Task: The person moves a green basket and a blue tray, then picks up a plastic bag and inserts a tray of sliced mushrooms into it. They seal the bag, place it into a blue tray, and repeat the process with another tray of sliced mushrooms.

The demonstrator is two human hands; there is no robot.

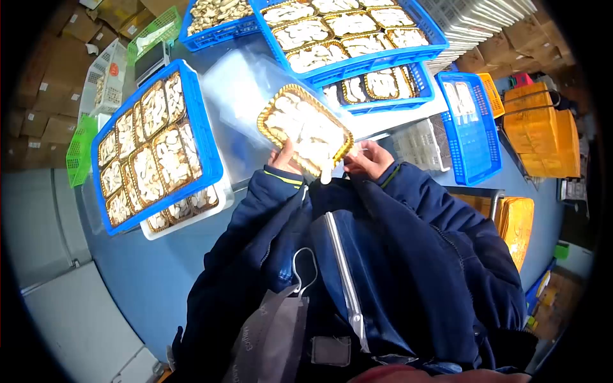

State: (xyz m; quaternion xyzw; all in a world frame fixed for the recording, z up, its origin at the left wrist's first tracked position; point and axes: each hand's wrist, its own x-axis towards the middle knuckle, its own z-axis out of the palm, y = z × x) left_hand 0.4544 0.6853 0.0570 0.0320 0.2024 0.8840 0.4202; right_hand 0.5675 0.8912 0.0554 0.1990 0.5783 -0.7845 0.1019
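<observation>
A gold-brown ribbed tray (264, 122) filled with pale sliced mushrooms (306, 124) is held tilted in front of my chest. My left hand (287, 161) grips its near left edge, with the thumb over the rim. My right hand (370, 159) is closed at the near right corner, its fingertips against the rim. One pale slice (326, 174) hangs over the near edge between my hands. Behind the tray, clear plastic film (246, 86) lies on the metal table (225, 150).
On the left, a blue crate (214, 167) of filled trays rests on a white crate (225, 196). Stacked blue crates (383, 62) with more trays stand at the back. Another blue crate (476, 150) is at right, near yellow wrapped bundles (533, 137). Loose mushrooms (217, 11) fill a far crate.
</observation>
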